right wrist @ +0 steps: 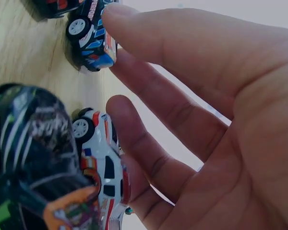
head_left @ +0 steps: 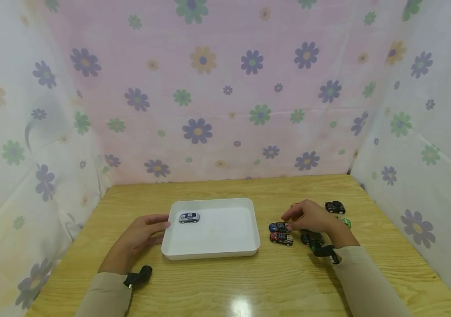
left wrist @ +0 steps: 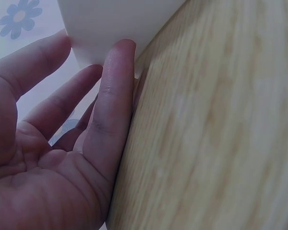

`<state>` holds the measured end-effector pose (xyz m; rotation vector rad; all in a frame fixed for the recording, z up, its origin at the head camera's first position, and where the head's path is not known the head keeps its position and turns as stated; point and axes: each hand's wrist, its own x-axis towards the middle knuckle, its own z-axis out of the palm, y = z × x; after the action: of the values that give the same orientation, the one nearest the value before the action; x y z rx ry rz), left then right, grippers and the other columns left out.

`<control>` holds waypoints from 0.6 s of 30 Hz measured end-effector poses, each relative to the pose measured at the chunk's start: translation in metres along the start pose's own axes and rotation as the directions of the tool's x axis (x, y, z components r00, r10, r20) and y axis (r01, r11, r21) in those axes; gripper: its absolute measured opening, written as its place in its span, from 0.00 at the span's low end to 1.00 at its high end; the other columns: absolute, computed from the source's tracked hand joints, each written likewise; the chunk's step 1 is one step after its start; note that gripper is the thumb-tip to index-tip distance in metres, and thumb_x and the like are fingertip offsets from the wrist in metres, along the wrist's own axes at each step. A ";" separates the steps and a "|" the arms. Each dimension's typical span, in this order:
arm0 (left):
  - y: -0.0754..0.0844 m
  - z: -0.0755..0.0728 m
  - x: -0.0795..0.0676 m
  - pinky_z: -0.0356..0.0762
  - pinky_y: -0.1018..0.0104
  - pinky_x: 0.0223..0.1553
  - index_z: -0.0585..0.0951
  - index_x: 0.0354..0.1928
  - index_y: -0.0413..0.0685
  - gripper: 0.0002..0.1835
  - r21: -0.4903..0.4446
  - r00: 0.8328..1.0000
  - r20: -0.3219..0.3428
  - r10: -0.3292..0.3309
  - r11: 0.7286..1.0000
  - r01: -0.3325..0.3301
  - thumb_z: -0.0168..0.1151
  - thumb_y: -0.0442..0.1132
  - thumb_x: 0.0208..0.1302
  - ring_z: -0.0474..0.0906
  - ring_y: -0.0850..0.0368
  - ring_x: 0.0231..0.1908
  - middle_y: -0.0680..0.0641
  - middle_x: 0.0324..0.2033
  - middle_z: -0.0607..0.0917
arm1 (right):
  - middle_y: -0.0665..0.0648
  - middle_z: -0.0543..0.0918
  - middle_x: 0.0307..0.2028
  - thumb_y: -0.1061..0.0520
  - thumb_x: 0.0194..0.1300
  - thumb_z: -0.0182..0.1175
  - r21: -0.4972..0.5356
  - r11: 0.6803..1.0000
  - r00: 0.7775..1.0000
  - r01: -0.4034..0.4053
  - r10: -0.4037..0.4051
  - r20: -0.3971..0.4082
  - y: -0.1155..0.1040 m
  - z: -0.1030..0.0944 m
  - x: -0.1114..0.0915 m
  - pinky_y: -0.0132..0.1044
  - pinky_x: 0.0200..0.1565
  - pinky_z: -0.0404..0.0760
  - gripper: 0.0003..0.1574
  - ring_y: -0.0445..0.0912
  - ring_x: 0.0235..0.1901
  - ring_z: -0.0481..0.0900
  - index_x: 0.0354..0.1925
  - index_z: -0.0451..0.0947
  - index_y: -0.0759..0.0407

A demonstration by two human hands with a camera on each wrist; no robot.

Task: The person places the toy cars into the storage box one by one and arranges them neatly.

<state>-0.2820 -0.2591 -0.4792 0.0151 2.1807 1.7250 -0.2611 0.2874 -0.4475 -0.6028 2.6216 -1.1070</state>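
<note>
My left hand (head_left: 142,233) rests at the left side of a white tray (head_left: 217,255), its fingertips (left wrist: 119,50) against the tray's outer wall with fingers fairly straight. Inside the tray, toward the upper left, sits a white toy car (head_left: 189,217) with dark markings. Over on the right, my right hand (head_left: 308,215) pinches the rear of a blue and black toy car (head_left: 278,226) with thumb and index finger. The right wrist view shows that car (right wrist: 98,40) by the thumb tip. A white toy car with red trim (right wrist: 103,163) lies beside the other fingers.
A red and black toy car (head_left: 281,238) lies just in front of the blue one. Dark toy cars (head_left: 312,238) (head_left: 335,207) and a green one (head_left: 345,221) surround the right hand and wrist. Flowered cloth (head_left: 225,110) walls the wooden table (head_left: 193,286) at back and sides.
</note>
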 end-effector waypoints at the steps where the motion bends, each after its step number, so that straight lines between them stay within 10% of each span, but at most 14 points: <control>1: -0.001 0.000 0.000 0.87 0.57 0.54 0.72 0.73 0.39 0.35 0.001 1.000 -0.001 -0.001 1.000 0.001 0.69 0.48 0.70 0.83 0.52 0.57 0.35 0.71 0.73 | 0.57 0.88 0.51 0.55 0.66 0.72 -0.004 1.000 1.000 0.000 0.000 0.000 0.000 0.000 0.000 0.49 0.51 0.86 0.18 0.53 0.51 0.84 0.53 0.88 0.57; 18: -0.002 -0.002 0.002 0.87 0.58 0.54 0.72 0.72 0.39 0.35 0.013 1.000 0.003 0.010 1.000 -0.010 0.70 0.48 0.69 0.83 0.52 0.56 0.36 0.70 0.74 | 0.57 0.88 0.46 0.60 0.63 0.73 0.019 0.999 0.999 -0.049 0.049 0.008 -0.003 0.004 0.001 0.38 0.42 0.87 0.18 0.48 0.42 0.85 0.52 0.88 0.59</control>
<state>-0.2840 -0.2610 -0.4815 0.0315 2.1932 1.7148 -0.2596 0.2825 -0.4476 -0.5344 2.6019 -1.1125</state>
